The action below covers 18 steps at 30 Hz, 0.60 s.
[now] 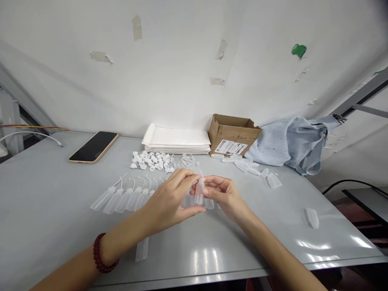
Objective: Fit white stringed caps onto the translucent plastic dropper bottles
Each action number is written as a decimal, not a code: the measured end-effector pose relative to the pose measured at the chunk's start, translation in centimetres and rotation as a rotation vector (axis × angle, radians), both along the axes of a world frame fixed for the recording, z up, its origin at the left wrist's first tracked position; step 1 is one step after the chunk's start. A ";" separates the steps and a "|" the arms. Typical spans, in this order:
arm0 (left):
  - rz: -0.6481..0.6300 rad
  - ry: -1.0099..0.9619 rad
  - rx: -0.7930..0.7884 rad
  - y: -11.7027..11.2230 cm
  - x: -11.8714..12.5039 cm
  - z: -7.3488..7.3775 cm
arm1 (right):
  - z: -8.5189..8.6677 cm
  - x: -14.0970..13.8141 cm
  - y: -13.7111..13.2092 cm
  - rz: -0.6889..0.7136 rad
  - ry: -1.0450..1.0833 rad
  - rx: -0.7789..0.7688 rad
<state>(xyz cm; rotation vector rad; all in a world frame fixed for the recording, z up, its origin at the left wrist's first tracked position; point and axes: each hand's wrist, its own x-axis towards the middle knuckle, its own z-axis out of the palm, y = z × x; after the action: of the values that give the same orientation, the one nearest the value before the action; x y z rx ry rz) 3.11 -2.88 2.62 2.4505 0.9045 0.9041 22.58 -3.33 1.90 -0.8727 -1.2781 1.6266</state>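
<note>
A small translucent squeeze bottle (199, 193) with a white cap and thin curved spout stands nearly upright between my hands. My right hand (222, 194) pinches it between thumb and fingers from the right. At its left, my left hand (172, 196) has its thumb stretched out below and apart from the fingers, whose tips reach the bottle's neck; whether they press on it is hard to see. Behind my left hand lies a row of similar bottles with spouts (130, 198), partly covered by both hands. Another clear bottle (142, 248) lies beneath my left forearm.
White caps (151, 160) and thin spout tubes (186, 161) are heaped behind my hands. Further back sit white padded envelopes (178, 139), a cardboard box (233, 135) and a light blue cloth (281, 141). Loose bottles (242, 163) lie at right, a phone (93, 147) at left.
</note>
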 end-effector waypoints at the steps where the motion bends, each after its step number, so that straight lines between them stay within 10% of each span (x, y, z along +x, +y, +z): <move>1: 0.004 0.009 0.029 0.0 0.0 -0.1 | 0.0 0.0 0.0 0.012 0.010 -0.008; 18: -0.043 0.085 0.298 0.0 -0.1 -0.2 | 0.1 0.2 0.0 0.079 0.017 -0.002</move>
<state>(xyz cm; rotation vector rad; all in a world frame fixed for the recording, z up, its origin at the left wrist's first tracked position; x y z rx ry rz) 3.00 -2.88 2.46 2.7681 0.7886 0.9878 22.74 -3.28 1.97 -0.8174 -1.3141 1.6931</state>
